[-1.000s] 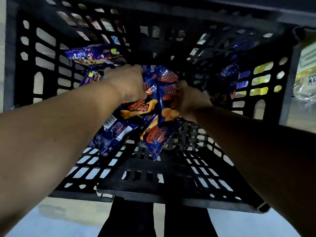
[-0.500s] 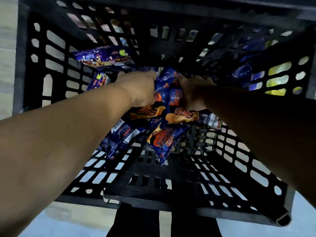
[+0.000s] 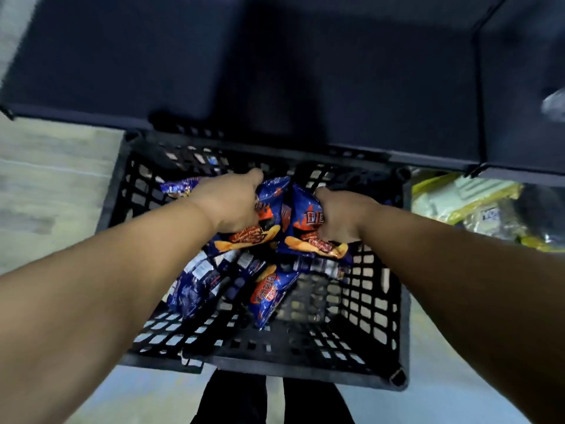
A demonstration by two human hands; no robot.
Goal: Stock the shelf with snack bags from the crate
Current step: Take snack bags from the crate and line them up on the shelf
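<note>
A black slatted crate (image 3: pixel 376 325) stands on the floor below me with several blue and orange snack bags in it. My left hand (image 3: pixel 232 203) grips a bunch of snack bags (image 3: pixel 269 209), and more bags hang below its fist (image 3: pixel 195 283). My right hand (image 3: pixel 339 215) grips other snack bags (image 3: pixel 305 221) beside them. Both bunches are lifted above the crate floor. One more bag (image 3: pixel 180 186) lies at the crate's far left. The dark shelf (image 3: pixel 275 71) stretches across the top of the view, its surface bare in front of me.
Yellow and clear packages (image 3: pixel 477 206) lie low at the right, under the shelf edge. Pale floor (image 3: pixel 52 185) shows left of the crate. My dark trouser legs (image 3: pixel 272 402) stand just behind the crate's near rim.
The view has risen, so the shelf now shows above the crate. Both hands have lifted with their bunches of bags, and the right hand now holds its own bunch apart from the left.
</note>
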